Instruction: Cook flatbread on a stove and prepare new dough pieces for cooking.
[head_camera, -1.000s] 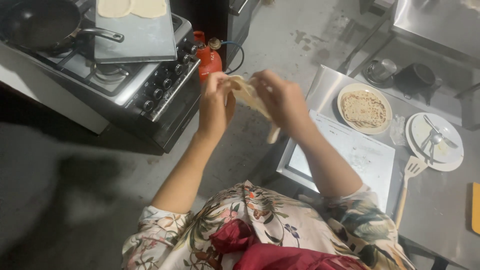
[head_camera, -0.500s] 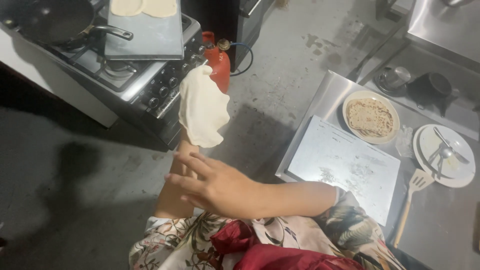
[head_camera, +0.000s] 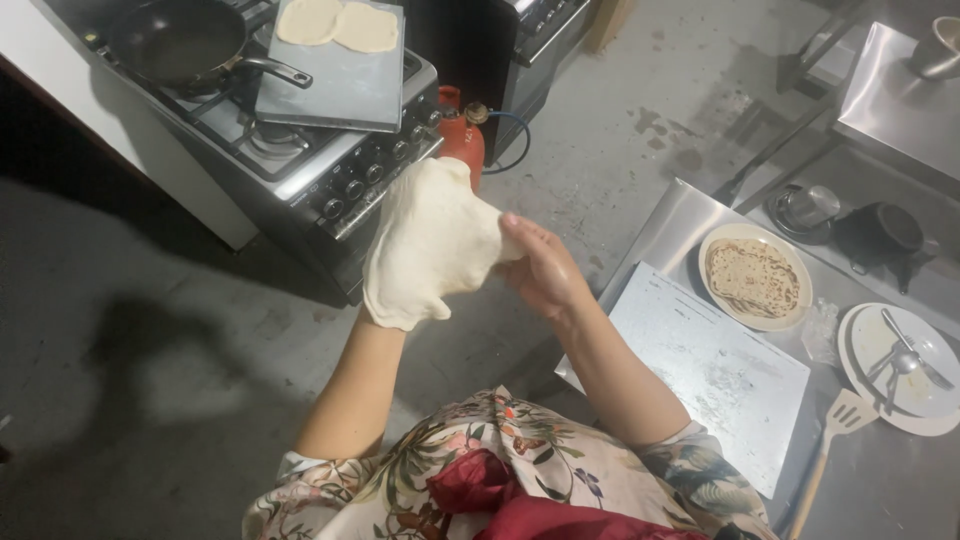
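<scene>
Head cam, only one view to go on. Compared with half a second ago, the dough sheet has flopped wider and lower: it was a narrower flap held up over the left hand, and now it's draped right over that hand, hiding it down to the wrist. A second back both hands were up together stretching it between them. So the dough has gone from a two-hand pull to riding on one hand, and I'd guess it's about as thin as it's going to get.

Left hand is under the dough, so I can't tell how its fingers sit. Right hand has come up from lower in the picture and now pinches the sheet's right edge, fingers closed on it.

Around them: stove up left with a dark frying pan and a grey tray carrying two pale dough rounds. A red gas cylinder stands just beside the stove. On the steel counter to the right there's a floured grey board, a plate with a cooked flatbread, a white plate with cutlery and a spatula. No packages, labels or signs that I can make out.
</scene>
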